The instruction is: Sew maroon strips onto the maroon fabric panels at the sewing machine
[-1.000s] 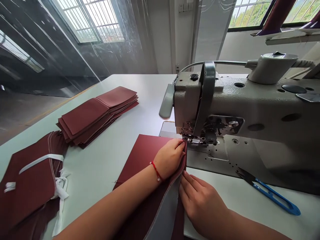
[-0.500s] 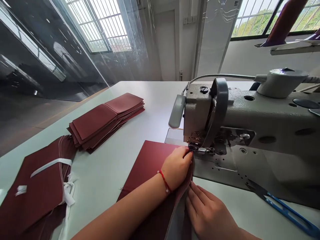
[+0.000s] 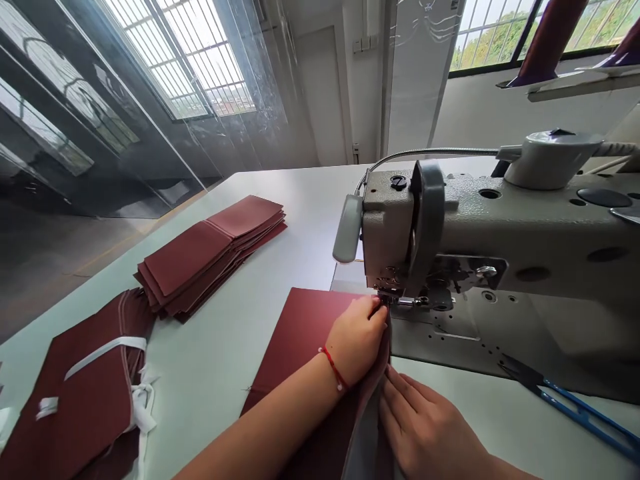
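A dark red leather-like panel (image 3: 310, 327) lies with its edge under the needle area of a grey sewing machine (image 3: 395, 233). My left hand (image 3: 356, 340), with a red cord bracelet at the wrist, presses on the panel beside the presser foot, its thumb and fingers closed on the edge. Lower down, my right hand (image 3: 425, 420) has its fingers held together against the raised right edge of the panel, with the layers between them. The fingertips of both hands are partly hidden by the material.
A stack of folded red panels (image 3: 200, 253) sits at the back left. Nearer, red pieces (image 3: 95, 393) with white straps lie on the white table (image 3: 200, 373). Blue-handled snips (image 3: 575, 407) rest at the right. Behind are transparent curtains and thread cones (image 3: 550, 40).
The view has tilted and shifted slightly. Both hands keep nearly the same places on the panel, and the panel's position at the machine looks almost unchanged.
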Available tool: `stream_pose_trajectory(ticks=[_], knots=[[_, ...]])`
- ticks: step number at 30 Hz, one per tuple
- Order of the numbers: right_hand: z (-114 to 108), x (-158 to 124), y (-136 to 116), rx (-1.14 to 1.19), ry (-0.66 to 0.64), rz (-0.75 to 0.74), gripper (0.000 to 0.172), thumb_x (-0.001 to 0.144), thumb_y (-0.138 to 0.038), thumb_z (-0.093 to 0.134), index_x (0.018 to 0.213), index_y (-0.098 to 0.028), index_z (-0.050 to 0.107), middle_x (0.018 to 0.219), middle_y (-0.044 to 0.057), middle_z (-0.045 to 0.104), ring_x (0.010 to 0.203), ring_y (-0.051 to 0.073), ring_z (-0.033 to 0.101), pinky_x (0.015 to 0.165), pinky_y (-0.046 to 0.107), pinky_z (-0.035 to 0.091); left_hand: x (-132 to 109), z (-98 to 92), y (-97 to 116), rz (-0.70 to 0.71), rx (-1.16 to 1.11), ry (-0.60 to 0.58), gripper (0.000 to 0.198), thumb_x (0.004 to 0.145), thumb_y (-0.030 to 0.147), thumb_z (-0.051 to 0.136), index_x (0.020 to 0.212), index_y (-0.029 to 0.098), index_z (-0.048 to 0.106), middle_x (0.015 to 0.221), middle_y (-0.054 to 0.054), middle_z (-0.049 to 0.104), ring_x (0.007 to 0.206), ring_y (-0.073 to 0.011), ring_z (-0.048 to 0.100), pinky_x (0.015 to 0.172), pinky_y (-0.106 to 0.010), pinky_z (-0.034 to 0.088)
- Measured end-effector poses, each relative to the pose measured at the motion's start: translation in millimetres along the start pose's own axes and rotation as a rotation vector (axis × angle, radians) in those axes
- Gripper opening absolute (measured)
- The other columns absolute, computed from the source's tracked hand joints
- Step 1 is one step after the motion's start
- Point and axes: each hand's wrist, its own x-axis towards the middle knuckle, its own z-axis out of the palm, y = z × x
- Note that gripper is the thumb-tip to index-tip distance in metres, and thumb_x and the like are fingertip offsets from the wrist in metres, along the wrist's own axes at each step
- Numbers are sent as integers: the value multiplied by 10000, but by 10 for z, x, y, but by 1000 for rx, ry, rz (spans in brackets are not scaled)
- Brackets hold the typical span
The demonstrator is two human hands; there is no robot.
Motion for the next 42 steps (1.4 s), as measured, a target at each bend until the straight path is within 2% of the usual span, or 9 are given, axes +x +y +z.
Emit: stream_pose_trajectory(ticks=[11,17,20,23,25,29,34,38,42], knots=[[16,-24,-41,15,7,13,345,810,-15,395,908,-90,716,968,138,719,973,244,648,850,342,529,-82,52,-42,102,66,102,267,955,169,407,1059,143,652,1082,-119,661,961,-216,635,815,-342,576],[-79,62,85,84,-99,36,294,787,-19,438,904,-90,698,1005,150,702,1004,258,630,928,370,504,62,65,-53,53,98,54,201,909,158,474,873,143,671,949,-98,649,838,-213,601,721,-339,566],[-242,102,57,332,-199,223,254,728,-6,450,825,-148,637,932,105,688,984,232,621,982,374,468,-29,-6,-64,149,27,45,212,928,181,488,969,166,696,1057,-98,635,978,-222,568,841,-359,543],[-348,14,-137,620,-287,464,285,602,-59,476,845,-184,558,889,66,634,941,212,597,1025,405,432,-316,-160,-31,272,-127,0,269,941,172,485,1092,238,697,1150,-87,608,1064,-217,517,900,-359,522],[-339,-103,-326,638,-216,502,356,587,-83,480,915,-195,559,917,59,608,949,219,579,1065,475,379,-541,-279,28,261,-216,-38,308,940,147,472,1108,269,700,1176,-85,587,1090,-211,498,911,-347,520],[-262,-265,-602,470,-84,491,270,777,-50,438,929,-217,586,897,40,594,945,208,569,1097,534,313,-823,-452,148,197,-332,-89,364,931,104,424,1105,261,702,1188,-94,563,1111,-203,499,922,-342,529],[-334,-235,-641,450,-30,529,266,866,-19,403,917,-187,602,797,22,580,815,170,576,1063,474,396,-849,-519,186,281,-255,-103,435,897,42,380,1158,240,666,1287,-83,570,1170,-210,477,968,-360,513],[-364,-200,-634,481,-18,527,250,870,-59,405,944,-164,620,803,53,588,826,197,577,1020,485,442,-838,-495,182,393,-90,-76,329,927,111,444,1121,252,669,1290,-41,616,1154,-221,484,993,-386,482],[-325,-194,-667,445,24,555,254,880,-38,416,873,-168,635,762,32,568,807,182,562,1021,468,437,-886,-459,146,433,-126,-66,288,964,151,438,1155,221,643,1232,-46,663,1167,-204,529,1030,-381,466]])
